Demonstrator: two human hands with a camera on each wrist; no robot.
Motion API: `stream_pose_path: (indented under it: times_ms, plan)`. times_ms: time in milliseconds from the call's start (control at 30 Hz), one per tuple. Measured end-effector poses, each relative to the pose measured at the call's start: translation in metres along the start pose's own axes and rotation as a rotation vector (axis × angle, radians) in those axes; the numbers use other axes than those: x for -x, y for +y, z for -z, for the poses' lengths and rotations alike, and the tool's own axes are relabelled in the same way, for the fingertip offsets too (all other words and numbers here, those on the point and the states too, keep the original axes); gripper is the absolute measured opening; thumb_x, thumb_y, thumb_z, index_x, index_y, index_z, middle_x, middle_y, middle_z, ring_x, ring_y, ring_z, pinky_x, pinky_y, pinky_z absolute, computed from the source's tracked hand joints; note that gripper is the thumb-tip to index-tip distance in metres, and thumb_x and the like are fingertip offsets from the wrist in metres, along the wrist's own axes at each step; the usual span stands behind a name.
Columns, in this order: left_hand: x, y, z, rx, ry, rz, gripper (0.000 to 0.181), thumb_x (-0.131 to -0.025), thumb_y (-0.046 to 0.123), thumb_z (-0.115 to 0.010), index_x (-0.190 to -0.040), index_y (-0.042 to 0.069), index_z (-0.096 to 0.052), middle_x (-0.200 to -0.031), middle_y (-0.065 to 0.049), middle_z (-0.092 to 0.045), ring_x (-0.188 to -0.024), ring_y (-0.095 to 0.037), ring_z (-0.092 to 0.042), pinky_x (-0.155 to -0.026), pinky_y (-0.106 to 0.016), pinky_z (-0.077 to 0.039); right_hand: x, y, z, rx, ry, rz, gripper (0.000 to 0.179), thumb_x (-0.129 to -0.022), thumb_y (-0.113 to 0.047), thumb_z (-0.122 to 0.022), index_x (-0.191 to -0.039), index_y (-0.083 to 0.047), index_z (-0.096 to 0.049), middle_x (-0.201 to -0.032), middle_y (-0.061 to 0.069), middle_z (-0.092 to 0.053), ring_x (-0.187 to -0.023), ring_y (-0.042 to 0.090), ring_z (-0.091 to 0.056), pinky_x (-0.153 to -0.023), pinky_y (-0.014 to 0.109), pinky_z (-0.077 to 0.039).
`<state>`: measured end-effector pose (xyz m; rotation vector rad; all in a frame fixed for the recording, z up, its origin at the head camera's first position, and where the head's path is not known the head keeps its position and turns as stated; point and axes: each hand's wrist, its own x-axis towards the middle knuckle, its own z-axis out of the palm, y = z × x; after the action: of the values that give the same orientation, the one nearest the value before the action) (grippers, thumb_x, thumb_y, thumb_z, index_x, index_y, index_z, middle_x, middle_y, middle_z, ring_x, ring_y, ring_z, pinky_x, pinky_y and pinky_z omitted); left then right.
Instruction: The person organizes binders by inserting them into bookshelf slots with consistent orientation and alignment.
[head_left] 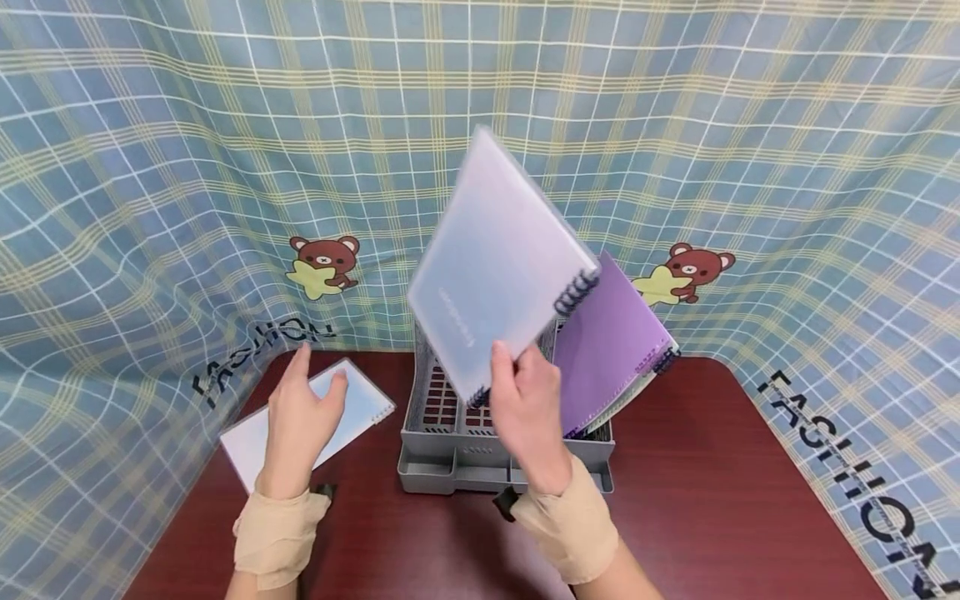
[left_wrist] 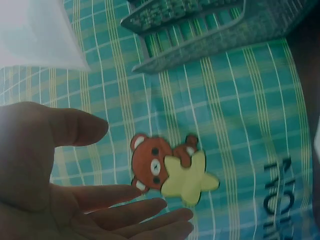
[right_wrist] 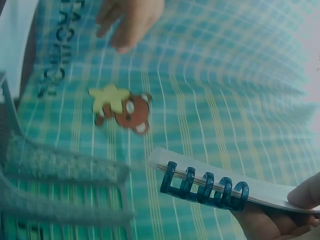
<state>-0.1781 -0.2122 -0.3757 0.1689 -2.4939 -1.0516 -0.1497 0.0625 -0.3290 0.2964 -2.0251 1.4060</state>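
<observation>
My right hand [head_left: 528, 408] pinches a loose-leaf notebook [head_left: 495, 258] with a pale blue and white cover by its ring-bound edge, thumb on the cover. The notebook is raised and tilted above a grey file organizer [head_left: 427, 440]; its dark binder rings [right_wrist: 205, 187] show in the right wrist view. A purple loose-leaf notebook [head_left: 611, 342] leans in the organizer's right side. Over at the left, my left hand [head_left: 300, 417] hovers with fingers spread and holds nothing. Beneath it, partly hidden, another pale blue and white notebook [head_left: 363, 404] lies on the table.
The dark red table [head_left: 690, 492] carries the organizer near its middle, with small open compartments along the organizer's front. A plaid curtain [head_left: 360, 125] printed with bears and lettering surrounds the table at the back and sides.
</observation>
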Motion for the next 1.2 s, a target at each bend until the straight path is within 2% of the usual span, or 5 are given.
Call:
stream_pose_path:
  times_ms: [233, 367, 667, 900, 1200]
  plan:
    - [-0.014, 0.014, -0.031, 0.029, -0.062, -0.018, 0.073, -0.103, 0.037, -0.058, -0.163, 0.005, -0.030, -0.145, -0.029, -0.055, -0.096, -0.047, -0.066, -0.089, -0.060, -0.052, 0.002, 0.009, 0.044, 0.124, 0.121, -0.079, 0.049, -0.109, -0.024, -0.053, -0.063, -0.016, -0.035, -0.052, -0.004, -0.029, -0.044, 0.013, -0.031, -0.045, 0.031, -0.029]
    - [-0.027, 0.024, -0.048, 0.036, -0.093, -0.043, 0.070, -0.104, 0.035, -0.056, -0.161, 0.002, -0.031, -0.133, -0.033, -0.060, -0.043, -0.029, -0.042, -0.053, -0.043, -0.043, 0.003, 0.015, 0.063, 0.160, 0.183, -0.108, 0.055, -0.109, -0.024, -0.053, -0.059, -0.015, -0.033, -0.049, -0.003, -0.027, -0.041, 0.018, -0.030, -0.045, 0.032, -0.027]
    - [-0.066, 0.034, -0.089, 0.114, -0.208, -0.031, 0.066, -0.106, 0.030, -0.054, -0.159, -0.003, -0.033, -0.153, -0.029, -0.047, -0.041, -0.014, -0.033, -0.066, -0.049, -0.050, 0.006, 0.026, 0.080, 0.233, 0.250, -0.107, 0.051, -0.108, -0.023, -0.053, -0.062, -0.013, -0.035, -0.051, -0.001, -0.028, -0.044, 0.018, -0.029, -0.047, 0.033, -0.026]
    - [-0.079, 0.035, -0.115, 0.139, -0.246, -0.035, 0.063, -0.109, 0.029, -0.049, -0.157, -0.008, -0.032, -0.148, -0.034, -0.049, -0.101, -0.044, -0.068, -0.079, -0.049, -0.054, 0.006, 0.035, 0.087, 0.274, 0.275, -0.126, 0.043, -0.107, -0.019, -0.054, -0.067, -0.012, -0.039, -0.054, 0.001, -0.033, -0.048, 0.020, -0.034, -0.050, 0.034, -0.030]
    - [-0.090, 0.041, -0.131, 0.043, -0.112, -0.099, 0.031, -0.109, 0.011, -0.039, -0.088, 0.000, -0.059, -0.059, -0.010, -0.044, -0.043, -0.020, -0.038, -0.046, -0.037, -0.036, 0.008, 0.049, 0.082, 0.301, 0.271, -0.144, 0.038, -0.106, -0.018, -0.054, -0.071, -0.012, -0.043, -0.056, 0.002, -0.035, -0.051, 0.021, -0.038, -0.053, 0.034, -0.034]
